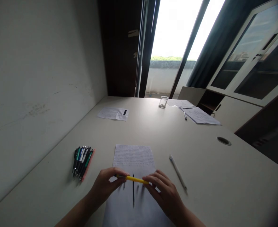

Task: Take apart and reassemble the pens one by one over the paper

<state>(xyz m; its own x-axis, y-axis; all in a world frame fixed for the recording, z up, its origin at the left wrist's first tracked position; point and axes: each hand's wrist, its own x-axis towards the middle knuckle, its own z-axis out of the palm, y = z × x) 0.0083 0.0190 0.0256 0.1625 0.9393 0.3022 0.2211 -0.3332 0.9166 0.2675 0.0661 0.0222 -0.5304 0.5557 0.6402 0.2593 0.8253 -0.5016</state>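
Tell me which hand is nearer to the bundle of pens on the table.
Left. The left hand holds one end of the yellow pen, just right of the bundle of pens. The right hand holds the other end, farther away over the paper.

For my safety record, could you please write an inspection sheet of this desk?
Surface: pale table, cable hole at right.
Job's things: yellow pen over a written sheet; thin dark rod lying on it.
Clutter: pen bundle left, white pen right, glass jar and papers far back.
Hands: left hand and right hand each pinch one end of the yellow pen.
Cables: nothing seen.
Surroundings: wall left, window ahead, cabinet right.
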